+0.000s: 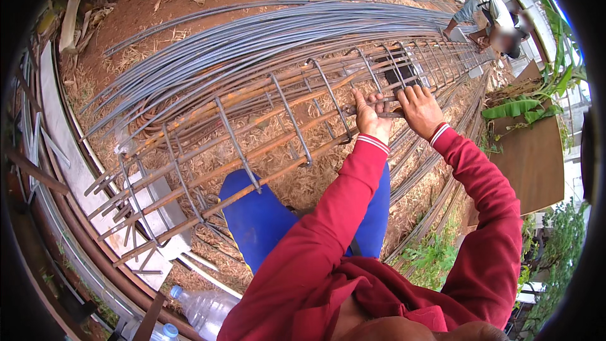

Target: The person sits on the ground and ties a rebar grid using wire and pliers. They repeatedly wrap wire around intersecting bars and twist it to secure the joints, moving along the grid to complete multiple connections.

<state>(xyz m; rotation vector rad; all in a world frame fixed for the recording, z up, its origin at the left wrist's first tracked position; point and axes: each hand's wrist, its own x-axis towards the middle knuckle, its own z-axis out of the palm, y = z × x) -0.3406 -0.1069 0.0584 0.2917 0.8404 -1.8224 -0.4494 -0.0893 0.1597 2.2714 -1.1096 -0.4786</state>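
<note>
Head-worn fisheye

The wide view faces down and forward from head height, close over red, white-striped fabric sleeves [315,233], past the near edge of a long, rusty steel-bar cage [291,119], to reddish dirt ground [139,1].

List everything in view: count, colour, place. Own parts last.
Rebar cage: one, rusty with grey stirrups, centre
Dark metal bar: at least one, in both hands, partly hidden
Loose bars: many, grey, beyond cage
White block: one, under cage's near-left end
Bottles: two, clear, blue caps, lower left
Board: one, brown, right
Plants: several, green, right
Co-worker: at least one, pale top, upper right
Trousers: one pair, blue, below cage
Sleeves: two, red, lower centre and right
Left hand: one, on bar
Right hand: one, on bar
</note>
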